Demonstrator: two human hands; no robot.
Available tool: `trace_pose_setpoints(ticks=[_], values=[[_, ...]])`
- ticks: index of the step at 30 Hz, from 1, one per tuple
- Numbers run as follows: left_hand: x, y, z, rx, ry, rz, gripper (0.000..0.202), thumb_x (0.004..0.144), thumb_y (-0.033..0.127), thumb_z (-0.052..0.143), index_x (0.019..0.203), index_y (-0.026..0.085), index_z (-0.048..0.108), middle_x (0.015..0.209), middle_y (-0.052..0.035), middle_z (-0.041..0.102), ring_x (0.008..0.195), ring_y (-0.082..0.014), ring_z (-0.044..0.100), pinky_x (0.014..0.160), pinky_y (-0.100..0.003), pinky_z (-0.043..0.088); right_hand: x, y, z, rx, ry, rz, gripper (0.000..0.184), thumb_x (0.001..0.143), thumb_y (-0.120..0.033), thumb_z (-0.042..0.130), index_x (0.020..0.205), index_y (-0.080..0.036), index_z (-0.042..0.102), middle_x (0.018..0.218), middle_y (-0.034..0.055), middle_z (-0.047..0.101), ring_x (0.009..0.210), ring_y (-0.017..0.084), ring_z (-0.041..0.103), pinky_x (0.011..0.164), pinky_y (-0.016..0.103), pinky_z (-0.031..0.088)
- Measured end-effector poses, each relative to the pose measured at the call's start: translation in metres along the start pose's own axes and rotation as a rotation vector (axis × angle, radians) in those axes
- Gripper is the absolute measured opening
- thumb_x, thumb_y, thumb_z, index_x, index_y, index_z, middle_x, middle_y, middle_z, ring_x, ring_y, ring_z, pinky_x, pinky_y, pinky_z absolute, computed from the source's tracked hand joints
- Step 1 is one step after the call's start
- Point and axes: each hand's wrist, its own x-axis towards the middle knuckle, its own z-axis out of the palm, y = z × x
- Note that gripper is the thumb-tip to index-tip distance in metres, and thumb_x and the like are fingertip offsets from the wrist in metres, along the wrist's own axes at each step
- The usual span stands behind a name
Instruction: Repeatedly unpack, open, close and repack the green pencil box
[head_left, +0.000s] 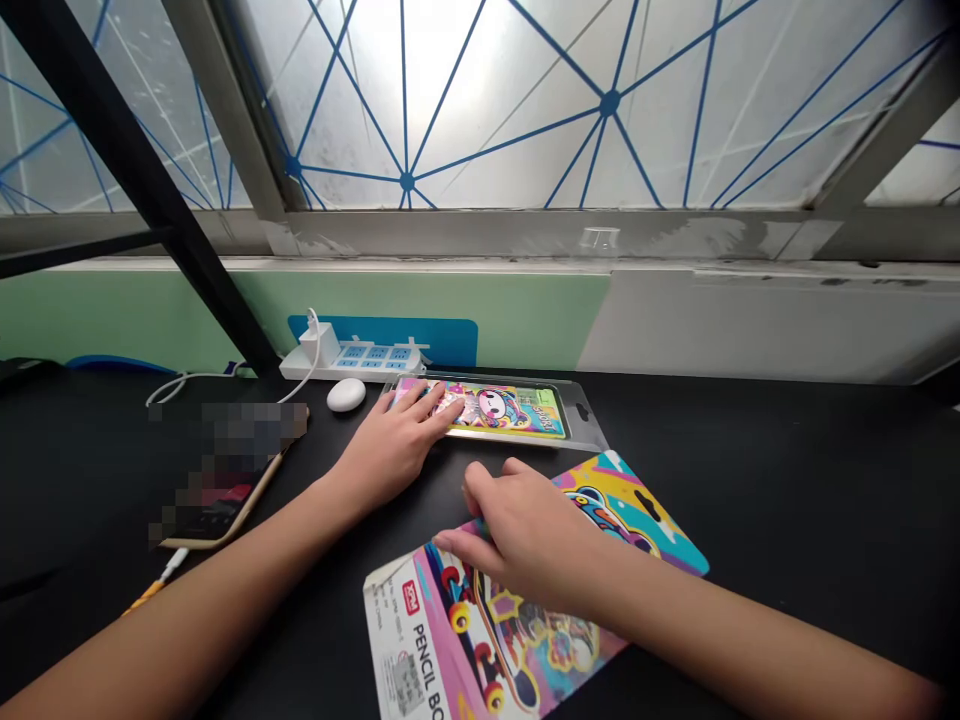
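Beneath the right hand — glossy card

Left hand on blister pack, right hand on printed card

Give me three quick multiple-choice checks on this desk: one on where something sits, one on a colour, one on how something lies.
1. Where is the round white case?
A. Just in front of the power strip
B. On top of the strip
C. Held in a hand

2. What colour are the strip's socket panels?
A. Red
B. Blue
C. Yellow

3. How does the clear blister pack lie under the left hand?
A. Flat on the black desk
B. Lifted in the air
C. Standing on edge

1: A, the case sits on the desk right before the strip.
2: B, blue panels run along the strip's top.
3: A, the pack lies on the desk with the hand on it.
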Motion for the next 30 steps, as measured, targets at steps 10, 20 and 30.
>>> trace_pose_setpoints(ticks=[10, 20, 30], values=[[-0.021, -0.002, -0.020, -0.110, -0.140, 0.143, 0.064, 0.102, 0.010, 0.038, 0.162, 0.031, 0.033, 0.167, -0.0114, 0.034, 0.150, -0.0395, 0.037, 0.114, -0.064, 0.039, -0.041, 0.128, -0.058, 0.310, -0.154, 0.513, 0.056, 0.091, -0.074, 0.048, 0.070, -0.023, 0.060, 0.071, 0.0015, 0.063, 0.063, 0.017, 0.050, 0.056, 0.031, 0.032], [-0.026, -0.003, -0.024, -0.163, -0.136, 0.211, 0.078, 0.096, 0.003, 0.039, 0.162, 0.042, 0.026, 0.169, -0.0089, 0.028, 0.152, -0.0356, 0.033, 0.119, -0.065, 0.031, -0.063, 0.217, -0.050, 0.394, -0.229, 0.673, 0.062, 0.072, -0.084, 0.063, 0.064, -0.023, 0.056, 0.059, -0.0019, 0.052, 0.054, 0.015, 0.042, 0.051, 0.031, 0.027], [-0.022, -0.008, -0.026, -0.218, -0.157, 0.221, 0.073, 0.099, 0.004, 0.034, 0.160, 0.043, 0.031, 0.169, -0.0038, 0.029, 0.154, -0.0316, 0.030, 0.121, -0.063, 0.028, -0.066, 0.216, -0.054, 0.352, -0.207, 0.663, 0.060, 0.077, -0.081, 0.061, 0.066, -0.023, 0.053, 0.064, -0.0025, 0.052, 0.058, 0.015, 0.042, 0.053, 0.029, 0.028]])
